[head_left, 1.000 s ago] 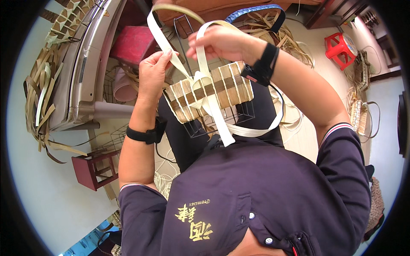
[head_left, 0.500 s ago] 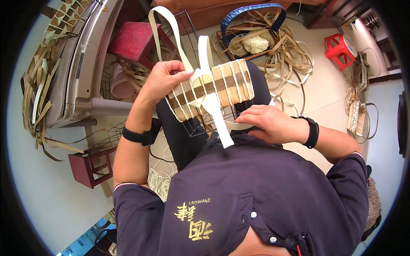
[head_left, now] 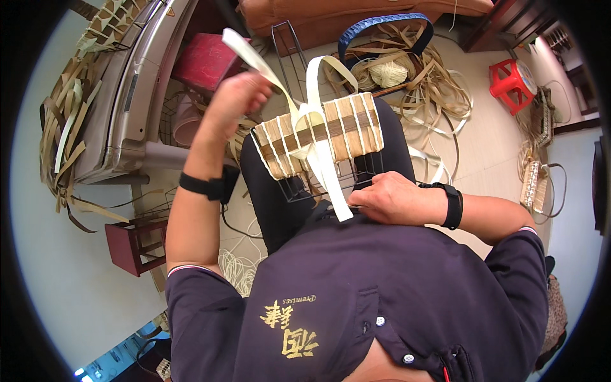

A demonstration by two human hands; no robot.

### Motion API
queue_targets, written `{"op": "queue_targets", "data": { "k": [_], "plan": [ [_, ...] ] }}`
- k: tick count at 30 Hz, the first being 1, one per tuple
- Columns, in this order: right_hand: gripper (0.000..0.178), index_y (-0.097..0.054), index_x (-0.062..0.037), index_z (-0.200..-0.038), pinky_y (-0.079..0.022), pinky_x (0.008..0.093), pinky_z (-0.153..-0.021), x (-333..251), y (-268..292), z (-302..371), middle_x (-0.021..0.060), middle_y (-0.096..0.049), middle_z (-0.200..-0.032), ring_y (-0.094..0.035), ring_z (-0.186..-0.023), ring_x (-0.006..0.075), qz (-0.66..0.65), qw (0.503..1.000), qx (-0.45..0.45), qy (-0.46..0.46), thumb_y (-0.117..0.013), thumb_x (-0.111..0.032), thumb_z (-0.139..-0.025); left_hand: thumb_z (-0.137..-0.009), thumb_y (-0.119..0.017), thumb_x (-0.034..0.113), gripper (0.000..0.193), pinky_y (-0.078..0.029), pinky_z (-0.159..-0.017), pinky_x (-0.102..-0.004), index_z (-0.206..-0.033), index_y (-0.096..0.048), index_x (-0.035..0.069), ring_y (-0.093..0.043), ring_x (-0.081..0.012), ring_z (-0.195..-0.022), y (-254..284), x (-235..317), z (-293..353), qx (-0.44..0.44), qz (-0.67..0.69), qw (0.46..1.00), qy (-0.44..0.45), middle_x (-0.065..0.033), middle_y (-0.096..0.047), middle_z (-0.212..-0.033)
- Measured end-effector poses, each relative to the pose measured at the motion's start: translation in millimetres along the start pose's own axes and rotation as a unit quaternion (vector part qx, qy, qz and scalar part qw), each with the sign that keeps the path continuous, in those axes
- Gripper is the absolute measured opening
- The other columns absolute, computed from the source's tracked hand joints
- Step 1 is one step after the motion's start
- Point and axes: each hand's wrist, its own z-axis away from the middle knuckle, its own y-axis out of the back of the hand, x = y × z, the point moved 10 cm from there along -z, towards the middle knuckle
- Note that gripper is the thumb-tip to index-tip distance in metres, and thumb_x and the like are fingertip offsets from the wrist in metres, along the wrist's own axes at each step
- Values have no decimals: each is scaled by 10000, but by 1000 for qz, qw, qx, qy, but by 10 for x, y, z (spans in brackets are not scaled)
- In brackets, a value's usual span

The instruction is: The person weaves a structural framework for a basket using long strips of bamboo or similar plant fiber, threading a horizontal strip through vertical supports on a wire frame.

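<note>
A small rectangular wire-frame basket (head_left: 331, 181) rests on my lap. Its upper side (head_left: 358, 127) is woven with tan and brown strips and bound with white cord. Wide cream strapping is knotted around its middle, with a loop (head_left: 313, 76) standing up and a tail (head_left: 333, 184) lying toward my shirt. My left hand (head_left: 238, 100), partly blurred, curls against another cream strap (head_left: 251, 58), whose free end points up and left. My right hand (head_left: 388, 198) is closed beside the tail, near the wire frame; what its fingertips hold is hidden.
Tangled tan strips (head_left: 439, 79) and a ball of cream cord (head_left: 389, 71) lie beyond my knees, by a blue woven handle (head_left: 382, 20). Red stools (head_left: 207, 62), (head_left: 513, 86) stand on both sides. More strips (head_left: 63, 127) hang at the left, and loose cord (head_left: 238, 270) lies below.
My left hand has moved up and left from the knot, and the strap's end has swung outward. My right hand has shifted slightly nearer me, its fingers curling in. The loop has opened wider.
</note>
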Motion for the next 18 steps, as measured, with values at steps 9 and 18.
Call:
{"op": "queue_targets", "data": {
  "k": [9,18],
  "plan": [
    [134,-585,-51,-911,-515,463,-568,64,-89,-87,149,-613,-628,-658,-620,366,38,997,-41,-50,-668,-86,-811,-942,-739,168,160,-412,-529,-210,-878,-731,22,-540,-16,-616,-525,-86,39,-97,-165,977,91,56,-641,-739],
    [676,-367,-43,-1455,-525,435,-649,126,70,-36,144,-667,-754,-676,-726,346,-182,971,-53,-147,-716,-140,-885,-1033,-613,240,255,-435,-557,-192,-950,-760,49,-570,-54,-622,498,514,-230,148,44,985,-79,25,-675,-766]
  ]
}}
